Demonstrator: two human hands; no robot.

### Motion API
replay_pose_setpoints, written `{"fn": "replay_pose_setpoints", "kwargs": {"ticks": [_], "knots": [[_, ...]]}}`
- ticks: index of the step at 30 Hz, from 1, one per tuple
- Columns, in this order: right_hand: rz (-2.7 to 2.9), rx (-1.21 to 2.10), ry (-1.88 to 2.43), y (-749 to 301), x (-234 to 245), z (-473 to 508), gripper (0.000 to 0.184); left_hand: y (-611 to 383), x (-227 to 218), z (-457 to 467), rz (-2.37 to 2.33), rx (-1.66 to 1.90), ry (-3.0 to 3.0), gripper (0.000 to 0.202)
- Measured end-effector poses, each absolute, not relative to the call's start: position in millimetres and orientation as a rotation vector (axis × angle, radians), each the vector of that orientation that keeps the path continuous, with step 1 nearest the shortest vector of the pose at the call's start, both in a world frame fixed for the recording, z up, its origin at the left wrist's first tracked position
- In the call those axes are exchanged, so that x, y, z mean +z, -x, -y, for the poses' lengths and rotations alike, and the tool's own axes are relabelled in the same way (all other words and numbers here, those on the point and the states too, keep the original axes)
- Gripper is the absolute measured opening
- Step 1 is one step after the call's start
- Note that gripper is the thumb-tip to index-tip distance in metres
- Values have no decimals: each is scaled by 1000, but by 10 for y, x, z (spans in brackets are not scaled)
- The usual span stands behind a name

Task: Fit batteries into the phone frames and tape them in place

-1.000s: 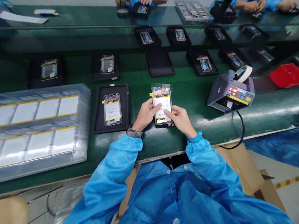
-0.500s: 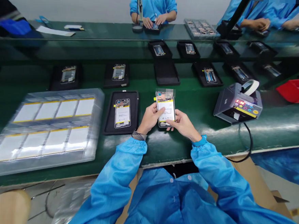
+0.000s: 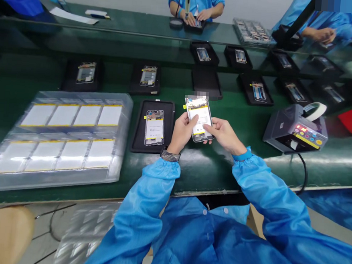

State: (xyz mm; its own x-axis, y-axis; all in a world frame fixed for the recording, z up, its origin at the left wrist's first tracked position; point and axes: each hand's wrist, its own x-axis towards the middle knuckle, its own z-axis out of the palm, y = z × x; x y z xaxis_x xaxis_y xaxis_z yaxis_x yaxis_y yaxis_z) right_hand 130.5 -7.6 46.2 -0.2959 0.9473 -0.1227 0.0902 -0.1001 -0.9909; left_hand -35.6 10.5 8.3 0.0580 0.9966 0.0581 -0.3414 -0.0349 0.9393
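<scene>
1. Pinching from both sides, the left hand (image 3: 182,133) and right hand (image 3: 226,134) hold a silver phone frame (image 3: 200,118) just above the middle of the green bench (image 3: 227,168). Each grip is closed on a long edge, and the right thumb presses on the white, yellow-edged battery in the frame.
2. Judging by how it lies, the battery looks already seated in the held frame.
3. A second frame with its battery (image 3: 154,127) lies in the black rectangular tray (image 3: 138,125) just beside the left hand, so that one appears finished too.
4. The clear plastic blister pack (image 3: 52,181) at the bench's left end looks nearly full of white batteries, which suggests plenty remains.
5. Bare bench runs along the near edge below the hands, giving open room.
6. To the right, well apart, stands a grey tape dispenser with lit buttons (image 3: 296,130); its cable drops over the near edge.
7. More black trays sit in rows toward the far edge, where a co-worker's hands (image 3: 199,16) are busy.
</scene>
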Motion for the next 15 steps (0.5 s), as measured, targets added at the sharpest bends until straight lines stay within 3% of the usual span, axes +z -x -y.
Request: {"fn": "replay_pose_setpoints", "kwargs": {"ticks": [3,8,15], "knots": [[1432,1355,1276,-1328,480,-276,45,441,154,-94,-1082,1425,-1066,29],[1346,1038,1619,-1452,516,-1317,17,833,438,313,-1201,1455,-1215,17],[1517,892,1967,-1381,576,-2296,15,1856,787,1134,-1504,1367,-1355,21]]}}
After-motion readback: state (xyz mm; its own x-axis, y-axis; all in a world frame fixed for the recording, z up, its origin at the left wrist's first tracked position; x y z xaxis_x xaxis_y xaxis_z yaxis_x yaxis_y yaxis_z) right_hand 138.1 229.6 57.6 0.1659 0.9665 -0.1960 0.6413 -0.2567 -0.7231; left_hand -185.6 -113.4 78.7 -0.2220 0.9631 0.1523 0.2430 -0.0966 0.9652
